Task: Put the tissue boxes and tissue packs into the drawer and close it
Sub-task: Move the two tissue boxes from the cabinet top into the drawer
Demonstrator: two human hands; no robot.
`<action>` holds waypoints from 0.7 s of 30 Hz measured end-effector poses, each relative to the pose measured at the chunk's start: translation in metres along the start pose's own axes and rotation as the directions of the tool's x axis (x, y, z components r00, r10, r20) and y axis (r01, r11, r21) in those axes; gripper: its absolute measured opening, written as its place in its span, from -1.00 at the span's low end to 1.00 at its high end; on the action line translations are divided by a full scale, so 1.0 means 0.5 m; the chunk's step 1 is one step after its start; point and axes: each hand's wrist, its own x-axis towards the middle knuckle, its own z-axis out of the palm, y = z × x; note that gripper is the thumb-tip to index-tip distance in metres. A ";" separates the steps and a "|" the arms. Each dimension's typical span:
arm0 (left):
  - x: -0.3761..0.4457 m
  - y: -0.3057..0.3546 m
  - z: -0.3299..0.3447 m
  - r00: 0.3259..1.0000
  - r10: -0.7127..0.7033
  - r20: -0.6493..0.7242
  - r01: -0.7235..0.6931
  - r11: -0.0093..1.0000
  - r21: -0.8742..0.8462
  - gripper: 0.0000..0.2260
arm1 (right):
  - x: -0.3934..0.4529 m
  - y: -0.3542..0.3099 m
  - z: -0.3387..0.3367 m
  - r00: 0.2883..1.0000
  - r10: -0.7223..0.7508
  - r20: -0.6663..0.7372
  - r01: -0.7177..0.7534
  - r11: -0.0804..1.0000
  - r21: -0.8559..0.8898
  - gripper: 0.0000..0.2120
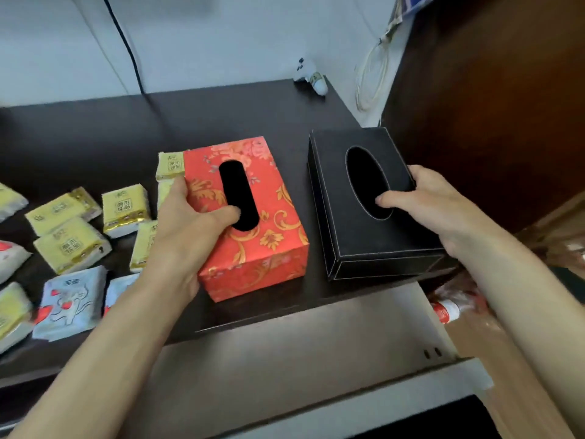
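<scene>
A red floral tissue box [269, 236] stands on the dark tabletop [95, 134]. My left hand [186, 229] grips its left side, thumb at the edge of the oval slot. To its right a black tissue box [348, 236] sits near the table's front corner. My right hand [437, 204] holds its right side, thumb in the slot. Several yellow tissue packs [69, 245] and a blue-white pack [71, 301] lie at the left. Below the table's front edge the pale drawer [285, 359] is pulled out, and the part I see holds nothing.
A black cable [126, 49] runs down the wall to the table's back. A small white figure [311, 76] stands at the back right corner. A dark wooden panel [490, 106] rises on the right, with bags and a red-white tube [446, 310] below it.
</scene>
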 end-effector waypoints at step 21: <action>-0.180 0.013 0.009 0.944 0.283 -0.169 -0.262 0.956 0.132 -0.66 | -0.160 0.036 -0.002 0.921 -0.277 -0.273 0.296 0.955 0.031 -0.38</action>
